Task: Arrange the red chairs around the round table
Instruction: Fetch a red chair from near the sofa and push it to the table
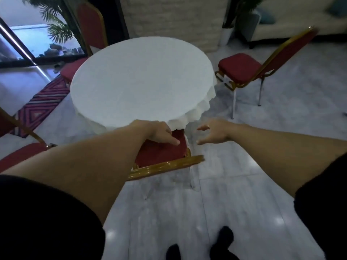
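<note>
Banquet or hotel lounge was indicated: clothed round table (142,79), red gilt-framed chairs (242,69), marble floor (216,194), potted palm (56,25), sofa (300,21).

Both arms stretched forward and down, bare forearms, black short sleeves at the upper arms. Left hand (161,133) palm down, fingers pointing right and slightly forward, thumb side hidden; fingertips lie flat, not curled round anything. Right hand (212,133) out at about the same height, well apart from the left, open, fingers spread and pointing left, thumb up top, palm facing inward; it holds nothing and touches nothing visible. Both wrists fairly straight, the left bent a little inward. Elbows nearly extended. Dark feet (223,241) at bottom centre, blurry.
</note>
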